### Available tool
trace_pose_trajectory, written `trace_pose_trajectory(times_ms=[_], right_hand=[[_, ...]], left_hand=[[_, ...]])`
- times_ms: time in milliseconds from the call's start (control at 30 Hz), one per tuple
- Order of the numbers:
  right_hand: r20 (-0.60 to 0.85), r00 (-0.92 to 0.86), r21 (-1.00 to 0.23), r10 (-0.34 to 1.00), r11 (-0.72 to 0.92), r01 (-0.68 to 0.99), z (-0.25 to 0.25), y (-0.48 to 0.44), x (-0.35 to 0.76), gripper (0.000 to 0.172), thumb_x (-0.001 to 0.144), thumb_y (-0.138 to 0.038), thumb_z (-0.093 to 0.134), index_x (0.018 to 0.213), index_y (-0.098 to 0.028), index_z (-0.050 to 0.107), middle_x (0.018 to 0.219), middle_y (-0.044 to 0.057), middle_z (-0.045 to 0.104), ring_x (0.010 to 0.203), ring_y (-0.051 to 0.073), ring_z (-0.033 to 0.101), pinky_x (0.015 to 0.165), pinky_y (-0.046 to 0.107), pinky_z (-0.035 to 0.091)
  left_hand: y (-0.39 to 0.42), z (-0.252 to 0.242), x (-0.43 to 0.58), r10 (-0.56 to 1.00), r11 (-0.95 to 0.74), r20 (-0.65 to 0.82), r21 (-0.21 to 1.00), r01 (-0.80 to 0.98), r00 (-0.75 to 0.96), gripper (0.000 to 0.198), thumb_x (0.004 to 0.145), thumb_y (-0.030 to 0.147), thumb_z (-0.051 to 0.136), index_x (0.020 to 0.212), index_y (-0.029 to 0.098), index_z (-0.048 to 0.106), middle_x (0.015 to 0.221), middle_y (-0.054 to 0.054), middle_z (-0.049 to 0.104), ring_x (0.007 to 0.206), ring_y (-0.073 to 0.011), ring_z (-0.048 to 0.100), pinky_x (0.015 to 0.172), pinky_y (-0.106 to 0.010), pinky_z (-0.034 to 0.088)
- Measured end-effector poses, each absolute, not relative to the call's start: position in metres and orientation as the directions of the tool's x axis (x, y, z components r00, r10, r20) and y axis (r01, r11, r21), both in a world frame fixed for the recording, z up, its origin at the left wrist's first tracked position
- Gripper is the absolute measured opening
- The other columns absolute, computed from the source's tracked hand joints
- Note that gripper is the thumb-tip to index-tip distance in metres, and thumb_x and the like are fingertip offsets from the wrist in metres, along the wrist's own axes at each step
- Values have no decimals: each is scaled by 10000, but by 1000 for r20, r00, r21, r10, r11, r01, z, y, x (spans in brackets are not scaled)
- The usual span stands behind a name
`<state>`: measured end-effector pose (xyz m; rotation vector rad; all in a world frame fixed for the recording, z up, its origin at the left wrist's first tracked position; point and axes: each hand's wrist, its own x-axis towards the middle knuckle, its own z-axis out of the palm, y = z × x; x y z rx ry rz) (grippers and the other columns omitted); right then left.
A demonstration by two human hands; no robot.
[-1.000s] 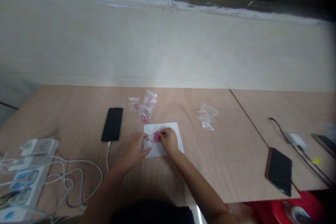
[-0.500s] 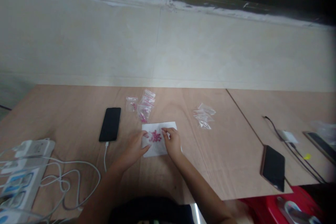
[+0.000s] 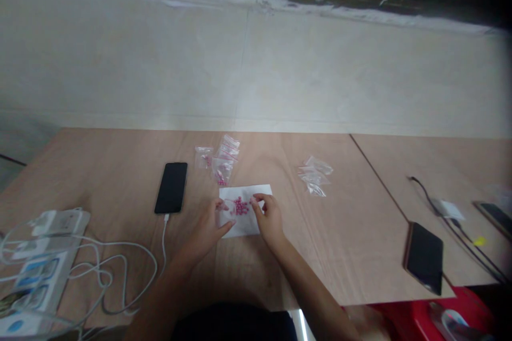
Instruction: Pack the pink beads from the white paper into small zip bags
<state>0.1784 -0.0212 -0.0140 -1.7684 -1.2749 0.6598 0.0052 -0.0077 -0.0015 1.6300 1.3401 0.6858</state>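
Small pink beads lie in a loose heap on a white sheet of paper. At the left edge of the paper rests my left hand, its thumb and fingers apart beside the heap. My right hand is on the right side of the paper, thumb and forefinger pinched together close to the beads. Whatever is in that pinch is too small to make out. Just behind the paper, clear zip bags hold more pink beads, and a smaller bag with a few beads lies to their left.
Clear plastic bags lie in a pile to the right. A black phone on a white cable is at the left, near a power strip with tangled cords. Another phone and dark cables are at the far right.
The whole view has shifted slightly, so things appear a little further right. Both hands stay at the paper, and the right thumb and forefinger remain pinched beside the beads.
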Motion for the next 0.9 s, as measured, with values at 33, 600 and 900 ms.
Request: trace_pose_trajectory(times_ms=[33,600,900], right_hand=[[51,304,-880,951,-101,463,-7,-26,175,223,814,-338,519,911,-164,618,880,84,631,793,197,552,677,319,452],[107,185,-918,977,26,396,41,-38,175,208,830,-308,488,708,-181,599,685,36,588,678,172,509,625,279,406],[97,43,-966,994,83,244,47,-39,177,154,799,-337,546,821,-189,584,799,28,589,750,162,532,691,283,424]], left_hand=[[-7,-1,8,965,-6,-113,890,456,235,394,686,287,649,1004,186,438,971,-64,571,922,-224,575,796,-377,467],[1,57,-4,881,-153,-58,904,398,469,169,839,315,460,841,182,564,801,-9,580,800,-163,553,741,-271,445],[4,68,-2,860,-179,-40,910,374,508,184,839,305,460,787,168,572,733,8,549,721,-144,522,672,-237,419]])
